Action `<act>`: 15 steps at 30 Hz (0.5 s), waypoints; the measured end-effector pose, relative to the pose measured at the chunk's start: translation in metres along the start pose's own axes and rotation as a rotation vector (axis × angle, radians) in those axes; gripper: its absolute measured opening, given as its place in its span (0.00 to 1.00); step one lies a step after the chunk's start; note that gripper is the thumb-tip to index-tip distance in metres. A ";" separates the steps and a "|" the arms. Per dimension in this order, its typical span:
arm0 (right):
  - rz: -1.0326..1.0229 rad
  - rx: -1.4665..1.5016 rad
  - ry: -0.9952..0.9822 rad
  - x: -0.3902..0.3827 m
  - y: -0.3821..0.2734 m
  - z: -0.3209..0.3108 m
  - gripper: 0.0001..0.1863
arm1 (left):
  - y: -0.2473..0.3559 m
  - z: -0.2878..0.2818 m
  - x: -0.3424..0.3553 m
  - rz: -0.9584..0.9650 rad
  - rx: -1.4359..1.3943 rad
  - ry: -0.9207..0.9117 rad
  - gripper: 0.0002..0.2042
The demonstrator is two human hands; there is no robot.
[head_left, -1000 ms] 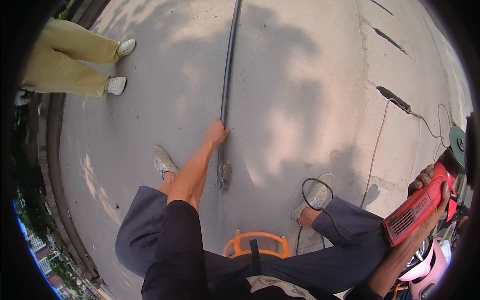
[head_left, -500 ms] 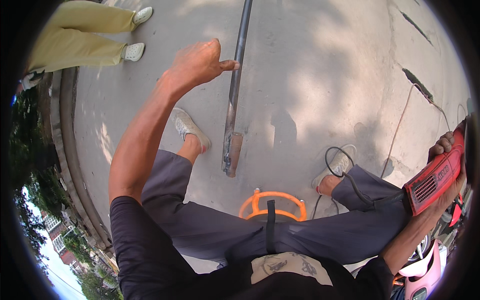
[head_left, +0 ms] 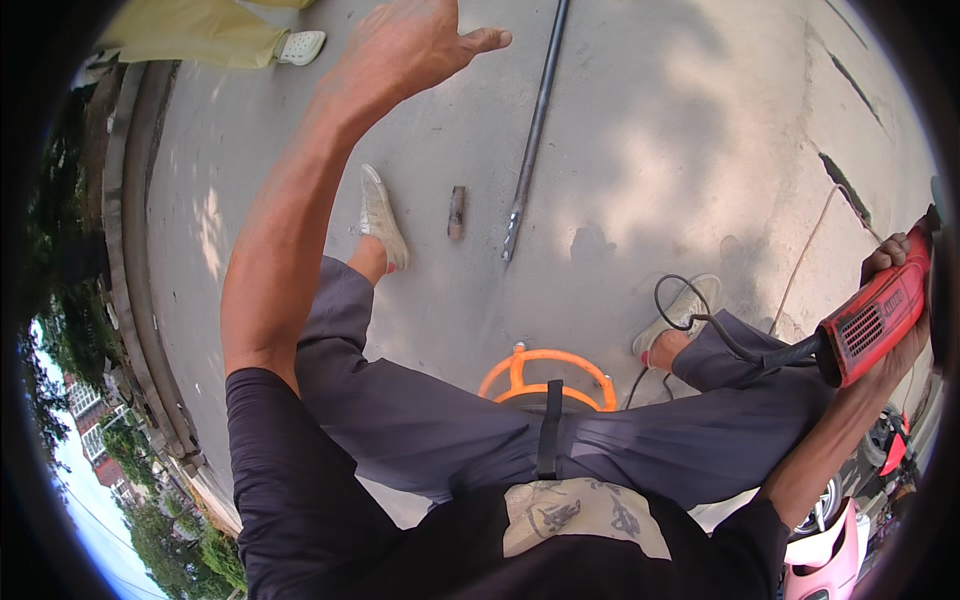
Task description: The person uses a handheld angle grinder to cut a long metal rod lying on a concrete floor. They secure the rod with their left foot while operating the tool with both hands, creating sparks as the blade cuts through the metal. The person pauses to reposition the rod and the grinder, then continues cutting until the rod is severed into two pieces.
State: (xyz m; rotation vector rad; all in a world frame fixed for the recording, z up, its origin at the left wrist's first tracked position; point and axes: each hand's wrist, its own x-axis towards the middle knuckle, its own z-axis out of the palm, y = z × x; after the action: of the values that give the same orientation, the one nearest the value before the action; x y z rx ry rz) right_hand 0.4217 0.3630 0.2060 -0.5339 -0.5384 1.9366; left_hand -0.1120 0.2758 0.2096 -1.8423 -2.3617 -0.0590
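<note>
My left hand [head_left: 420, 45] is at the top edge, with its thumb stretched out to the right. Its other fingers are partly out of the picture, and I see nothing held in it. Just to its right runs a long dark metal pipe [head_left: 537, 130], whose worn, shinier end points toward me. A short rusty brown piece of pipe [head_left: 457, 212] lies on the ground between my left shoe [head_left: 380, 215] and the pipe's end, apart from both. At the far right, my right hand [head_left: 885, 258] grips a red angle grinder [head_left: 873, 325]; the dark rim hides its head.
An orange tubular frame [head_left: 550, 356] stands between my legs. The grinder's black cord [head_left: 735, 345] loops by my right shoe [head_left: 690, 310], and a thin cable [head_left: 805, 250] crosses the pavement. Another person's yellow trousers [head_left: 190, 35] show upper left. A pink vehicle [head_left: 835, 555] stands lower right.
The brown piece, beside the pipe's end before, now lies apart to its left. The pipe sits farther up and right in view. My left hand has moved up; my right still holds the grinder.
</note>
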 end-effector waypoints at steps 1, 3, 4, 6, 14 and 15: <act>0.006 -0.004 -0.020 0.003 0.000 -0.005 0.33 | 0.005 -0.019 0.003 -0.009 0.004 -0.003 0.26; 0.014 -0.002 -0.016 0.007 -0.007 -0.015 0.33 | 0.027 -0.082 0.020 -0.052 -0.166 -0.024 0.28; 0.024 0.014 0.005 0.006 -0.008 -0.019 0.33 | 0.033 -0.099 0.016 -0.058 -0.164 -0.024 0.28; 0.037 0.008 0.031 0.005 -0.009 -0.016 0.33 | 0.052 -0.123 -0.008 -0.040 -0.113 0.069 0.24; 0.083 0.070 0.002 0.007 0.010 -0.001 0.24 | 0.020 -0.125 -0.180 -0.326 -0.653 -0.491 0.17; 0.092 0.082 0.007 0.007 0.011 0.001 0.23 | 0.014 -0.111 -0.194 -0.325 -0.657 -0.487 0.17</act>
State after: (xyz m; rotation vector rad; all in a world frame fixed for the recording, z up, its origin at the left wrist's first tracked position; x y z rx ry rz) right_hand 0.4103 0.3650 0.1995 -0.5213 -0.4346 2.0343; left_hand -0.0429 0.0791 0.2914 -1.8343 -3.2706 -0.5374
